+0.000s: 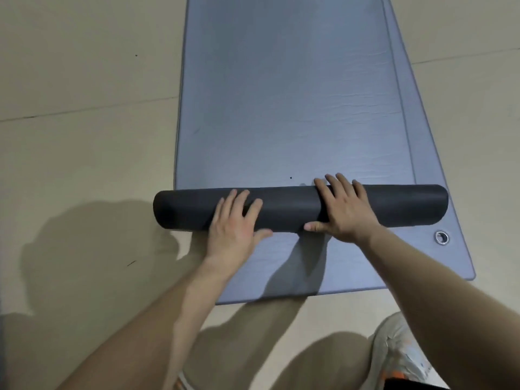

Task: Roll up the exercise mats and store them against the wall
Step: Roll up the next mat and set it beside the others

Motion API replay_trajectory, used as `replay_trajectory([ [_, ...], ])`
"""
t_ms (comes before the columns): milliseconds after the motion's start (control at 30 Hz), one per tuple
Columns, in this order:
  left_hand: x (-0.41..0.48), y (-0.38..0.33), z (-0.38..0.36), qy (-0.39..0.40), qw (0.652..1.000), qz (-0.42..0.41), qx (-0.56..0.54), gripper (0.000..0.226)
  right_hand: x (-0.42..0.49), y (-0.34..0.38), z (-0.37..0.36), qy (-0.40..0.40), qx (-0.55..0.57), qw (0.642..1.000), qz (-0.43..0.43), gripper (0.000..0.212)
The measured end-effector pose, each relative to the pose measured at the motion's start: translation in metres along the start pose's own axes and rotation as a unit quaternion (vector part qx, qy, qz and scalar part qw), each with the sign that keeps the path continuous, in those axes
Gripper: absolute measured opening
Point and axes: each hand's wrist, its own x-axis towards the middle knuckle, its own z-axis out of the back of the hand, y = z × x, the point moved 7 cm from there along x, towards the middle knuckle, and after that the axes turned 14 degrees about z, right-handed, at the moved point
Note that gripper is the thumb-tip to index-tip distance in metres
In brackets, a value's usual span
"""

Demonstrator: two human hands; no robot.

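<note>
Two mats lie stacked on the floor (84, 80). Nearest you, the lower mat (351, 266) shows its bare end and a metal eyelet (441, 237). Your left hand (235, 223) and right hand (342, 209) lie flat, fingers spread, clasping nothing, pressing the dark roll (289, 206). The foam looks soft, light and springy; push evenly near mid-roll. Beyond, the upper mat (281, 94) stretches away unrolled.

I lose the mat's (281, 94) far end past the top edge, the lower mat (427, 164) shows only its right strip and near end — and the blurred shoe (402, 350) runs off the bottom edge.
</note>
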Motion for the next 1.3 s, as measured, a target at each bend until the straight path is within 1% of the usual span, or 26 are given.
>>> replay_trajectory([
  [33,-0.003,0.000,-0.017,0.068,0.997,-0.002,0.033,0.099,0.007,-0.002,0.001,0.014,0.003,1.000,-0.003,0.121],
  [67,-0.001,0.004,-0.030,0.125,0.990,-0.003,0.068,0.115,0.009,0.001,0.003,0.005,-0.005,1.000,-0.007,0.116],
  [133,0.017,0.012,-0.044,0.163,0.982,-0.014,0.089,0.127,-0.002,0.008,0.001,-0.064,-0.030,0.997,-0.014,0.101],
  [167,0.029,0.015,-0.044,0.158,0.984,-0.020,0.079,0.129,-0.009,0.011,-0.005,-0.081,-0.047,0.996,-0.014,0.107],
  [233,0.047,0.015,-0.043,0.149,0.986,-0.038,0.057,0.128,-0.016,0.011,-0.020,-0.042,-0.085,0.995,-0.020,0.130],
  [267,0.054,0.014,-0.041,0.138,0.988,-0.051,0.049,0.123,-0.014,0.008,-0.020,-0.042,-0.097,0.994,-0.019,0.129],
  [333,0.063,0.015,-0.037,0.114,0.991,-0.066,0.037,0.109,-0.001,0.004,-0.007,-0.097,-0.125,0.987,-0.013,0.102],
  [367,0.067,0.015,-0.032,0.123,0.990,-0.062,0.033,0.105,0.006,0.003,0.002,-0.112,-0.140,0.984,-0.019,0.090],
  [433,0.073,0.010,-0.021,0.172,0.983,-0.053,0.039,0.104,0.011,0.000,0.016,-0.073,-0.140,0.987,-0.042,0.077],
  [533,0.062,0.006,-0.005,0.269,0.961,-0.018,0.054,0.101,0.000,0.008,0.029,0.002,-0.092,0.995,-0.038,0.068],
  [567,0.049,0.004,0.000,0.282,0.957,-0.016,0.063,0.099,-0.008,0.012,0.031,0.024,-0.069,0.997,-0.029,0.065],
  [633,0.018,0.001,0.011,0.239,0.967,-0.021,0.091,0.096,-0.023,0.018,0.033,0.069,-0.016,0.997,-0.014,0.060],
  [700,-0.007,0.003,0.017,0.195,0.978,-0.010,0.070,0.091,-0.032,0.020,0.035,0.124,0.029,0.992,-0.018,0.059],
  [767,-0.015,0.007,0.016,0.233,0.972,0.006,0.008,0.085,-0.037,0.021,0.031,0.148,0.078,0.986,-0.019,0.065],
  [833,-0.009,0.009,0.012,0.291,0.956,0.023,-0.020,0.076,-0.043,0.021,0.026,0.122,0.108,0.986,-0.019,0.074],
  [900,0.012,0.015,0.008,0.333,0.942,0.044,-0.028,0.066,-0.054,0.026,0.026,0.001,0.072,0.997,-0.011,0.078],
  [967,0.036,0.020,0.005,0.372,0.925,0.074,-0.037,0.061,-0.073,0.034,0.021,-0.139,-0.001,0.990,-0.014,0.074],
  [1000,0.046,0.021,0.004,0.380,0.921,0.083,-0.031,0.062,-0.078,0.038,0.016,-0.163,-0.018,0.986,-0.017,0.079],
  [1033,0.054,0.021,0.004,0.357,0.931,0.081,-0.004,0.063,-0.075,0.039,0.006,-0.142,-0.017,0.990,-0.020,0.092],
  [1067,0.060,0.020,0.007,0.282,0.955,0.080,0.037,0.064,-0.068,0.037,-0.001,-0.108,-0.010,0.994,-0.024,0.108],
  [1100,0.059,0.017,0.014,0.161,0.982,0.078,0.054,0.063,-0.055,0.029,-0.004,-0.073,-0.002,0.997,-0.027,0.121],
  [1133,0.047,0.010,0.019,0.059,0.995,0.068,0.049,0.062,-0.039,0.020,-0.001,-0.052,-0.002,0.998,-0.031,0.129],
  [1167,0.034,0.005,0.017,0.006,0.998,0.051,0.030,0.067,-0.022,0.011,0.003,-0.041,-0.005,0.999,-0.033,0.134],
  [1200,0.025,0.002,0.007,0.023,0.999,0.035,0.017,0.085,-0.006,0.003,0.008,-0.034,-0.010,0.999,-0.032,0.136],
  [1267,0.023,0.007,-0.023,0.123,0.990,0.003,0.069,0.124,0.013,-0.005,0.013,-0.034,-0.020,0.999,-0.032,0.138],
  [1300,0.032,0.011,-0.030,0.138,0.987,-0.010,0.088,0.131,0.016,-0.007,0.014,-0.055,-0.025,0.998,-0.024,0.137],
])
